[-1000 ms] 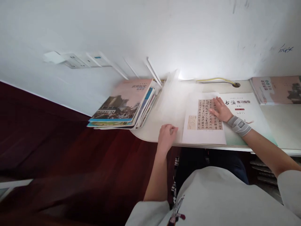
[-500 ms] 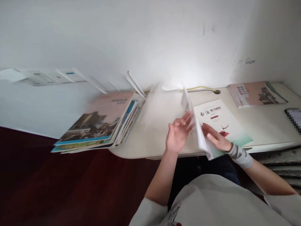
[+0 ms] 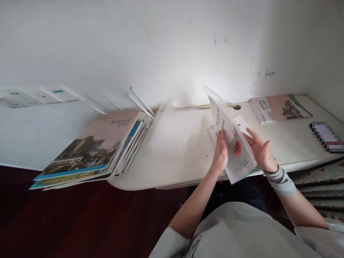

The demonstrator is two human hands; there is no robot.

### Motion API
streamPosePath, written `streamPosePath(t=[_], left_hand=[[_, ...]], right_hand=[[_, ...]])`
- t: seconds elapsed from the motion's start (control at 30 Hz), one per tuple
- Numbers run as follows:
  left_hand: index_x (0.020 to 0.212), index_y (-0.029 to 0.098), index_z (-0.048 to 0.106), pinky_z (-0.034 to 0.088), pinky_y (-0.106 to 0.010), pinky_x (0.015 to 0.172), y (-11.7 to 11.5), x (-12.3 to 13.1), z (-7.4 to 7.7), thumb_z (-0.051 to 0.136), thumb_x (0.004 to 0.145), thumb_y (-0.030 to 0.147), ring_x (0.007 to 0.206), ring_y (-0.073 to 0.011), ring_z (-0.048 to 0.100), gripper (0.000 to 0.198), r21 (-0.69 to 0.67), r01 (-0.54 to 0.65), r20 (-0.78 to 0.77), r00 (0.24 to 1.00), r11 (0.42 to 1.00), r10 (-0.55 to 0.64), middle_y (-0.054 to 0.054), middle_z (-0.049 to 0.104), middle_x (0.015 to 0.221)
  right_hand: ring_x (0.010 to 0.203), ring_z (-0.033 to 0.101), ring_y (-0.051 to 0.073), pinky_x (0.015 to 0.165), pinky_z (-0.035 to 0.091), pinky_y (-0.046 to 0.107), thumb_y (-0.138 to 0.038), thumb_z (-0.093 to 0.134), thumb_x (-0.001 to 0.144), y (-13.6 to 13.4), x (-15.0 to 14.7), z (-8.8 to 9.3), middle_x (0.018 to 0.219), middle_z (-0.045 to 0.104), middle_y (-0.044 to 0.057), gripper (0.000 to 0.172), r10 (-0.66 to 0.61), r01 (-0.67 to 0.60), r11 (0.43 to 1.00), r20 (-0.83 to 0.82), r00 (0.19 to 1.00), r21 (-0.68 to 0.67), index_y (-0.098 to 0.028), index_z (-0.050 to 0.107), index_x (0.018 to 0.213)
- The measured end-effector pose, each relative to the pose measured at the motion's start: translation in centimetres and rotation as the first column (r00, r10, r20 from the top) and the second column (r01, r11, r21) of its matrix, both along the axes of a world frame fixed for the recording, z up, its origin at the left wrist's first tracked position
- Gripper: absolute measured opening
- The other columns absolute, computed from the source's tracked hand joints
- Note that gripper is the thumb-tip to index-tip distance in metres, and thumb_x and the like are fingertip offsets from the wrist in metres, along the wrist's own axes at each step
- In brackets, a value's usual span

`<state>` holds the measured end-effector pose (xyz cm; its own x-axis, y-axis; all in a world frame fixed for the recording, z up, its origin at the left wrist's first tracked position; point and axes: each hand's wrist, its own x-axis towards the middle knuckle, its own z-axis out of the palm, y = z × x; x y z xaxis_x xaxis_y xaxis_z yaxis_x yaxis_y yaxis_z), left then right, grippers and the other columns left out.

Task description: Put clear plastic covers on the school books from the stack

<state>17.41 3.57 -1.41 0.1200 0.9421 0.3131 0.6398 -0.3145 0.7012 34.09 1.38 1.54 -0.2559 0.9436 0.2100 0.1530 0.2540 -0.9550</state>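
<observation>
A thin white calligraphy booklet with a red mark on its cover stands tilted on edge above the white desk, together with a loose printed sheet. My left hand grips its left side, fingers curled round it. On the booklet's right side rests my right hand, which has a grey wrist wrap; its fingers are spread against the cover. The picture is smeared by motion.
A stack of textbooks lies at the desk's left end, overhanging the edge. Another pink book lies at the back right, a blurred-out flat object at the far right. A cable and hole sit by the white wall. Dark red floor below.
The sheet and booklet, flat on the desk a second ago, have been lifted and tilted up between both hands. The view has swung left and down.
</observation>
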Motion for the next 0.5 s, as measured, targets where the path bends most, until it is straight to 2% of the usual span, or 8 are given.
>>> streamPosePath(t=[0.03,0.1,0.17,0.2,0.3,0.37,0.43,0.5], left_hand=[[0.148,0.02,0.014,0.032,-0.048,0.108,0.4,0.7,-0.2,0.006,0.093,0.055,0.138,-0.027,0.026,0.066,-0.02,0.023,-0.087,0.996,1.0,-0.025,-0.013,0.028,0.15],[0.147,0.016,0.021,0.022,-0.057,0.11,0.9,2.0,-0.7,0.019,0.088,0.065,0.141,-0.0334,0.013,0.077,-0.079,0.074,-0.291,0.952,0.994,-0.094,-0.015,0.02,0.153],[0.146,0.013,0.022,0.017,-0.064,0.108,1.2,3.1,-1.3,0.022,0.086,0.068,0.14,-0.0374,0.009,0.082,-0.135,0.102,-0.486,0.86,0.986,-0.156,-0.016,0.017,0.153],[0.146,0.013,0.023,0.016,-0.066,0.107,1.2,3.4,-1.6,0.022,0.085,0.068,0.14,-0.0388,0.01,0.082,-0.151,0.107,-0.536,0.826,0.983,-0.172,-0.017,0.018,0.153],[0.144,0.014,0.028,0.016,-0.069,0.105,1.8,3.4,-2.2,0.024,0.085,0.069,0.138,-0.0417,0.015,0.081,-0.163,0.136,-0.586,0.784,0.977,-0.206,-0.018,0.022,0.151],[0.144,0.016,0.029,0.02,-0.067,0.104,2.8,2.6,-2.1,0.027,0.084,0.069,0.138,-0.0416,0.018,0.08,-0.154,0.172,-0.576,0.784,0.973,-0.23,-0.018,0.023,0.151],[0.144,0.018,0.027,0.022,-0.064,0.105,4.6,1.4,-1.5,0.031,0.085,0.067,0.138,-0.0399,0.019,0.077,-0.138,0.176,-0.563,0.796,0.975,-0.223,-0.017,0.022,0.152],[0.144,0.018,0.026,0.022,-0.061,0.106,7.0,0.1,-0.6,0.033,0.087,0.062,0.139,-0.0376,0.019,0.072,-0.11,0.115,-0.557,0.816,0.987,-0.156,-0.017,0.023,0.152]], right_hand=[[0.132,0.038,0.028,0.101,0.041,0.049,-0.067,-0.024,0.073,0.3,0.7,0.8,0.148,0.033,0.012,0.093,-0.032,0.032,0.999,-0.004,0.999,-0.019,-0.021,0.004,0.149],[0.131,0.039,0.029,0.1,0.041,0.052,-0.068,-0.024,0.072,0.6,2.5,1.8,0.148,0.034,0.012,0.092,-0.083,0.083,0.996,-0.001,0.997,-0.022,-0.024,0.002,0.149],[0.132,0.038,0.03,0.102,0.038,0.053,-0.075,-0.008,0.077,0.5,4.5,1.5,0.147,0.035,0.011,0.087,-0.103,0.103,0.995,-0.009,0.995,0.013,-0.028,0.01,0.148],[0.132,0.038,0.03,0.103,0.038,0.053,-0.076,0.003,0.079,0.4,5.5,0.8,0.147,0.036,0.011,0.084,-0.112,0.113,0.993,-0.022,0.993,0.024,-0.028,0.015,0.147],[0.129,0.042,0.031,0.102,0.039,0.053,-0.067,0.043,0.081,-0.5,7.9,-2.0,0.146,0.037,0.014,0.075,-0.226,0.226,0.974,-0.03,0.974,-0.021,-0.031,0.023,0.143],[0.125,0.047,0.031,0.101,0.042,0.053,-0.056,0.06,0.077,-1.4,8.9,-3.7,0.146,0.034,0.014,0.078,-0.343,0.342,0.938,-0.003,0.939,-0.044,-0.032,0.025,0.142],[0.122,0.05,0.03,0.099,0.044,0.051,-0.049,0.066,0.075,-2.3,9.3,-4.7,0.145,0.036,0.014,0.078,-0.411,0.412,0.911,0.022,0.911,-0.023,-0.031,0.028,0.141],[0.118,0.053,0.029,0.097,0.046,0.05,-0.046,0.064,0.077,-3.1,9.1,-4.9,0.138,0.046,0.014,0.07,-0.436,0.436,0.9,0.05,0.899,0.009,-0.029,0.035,0.138]])
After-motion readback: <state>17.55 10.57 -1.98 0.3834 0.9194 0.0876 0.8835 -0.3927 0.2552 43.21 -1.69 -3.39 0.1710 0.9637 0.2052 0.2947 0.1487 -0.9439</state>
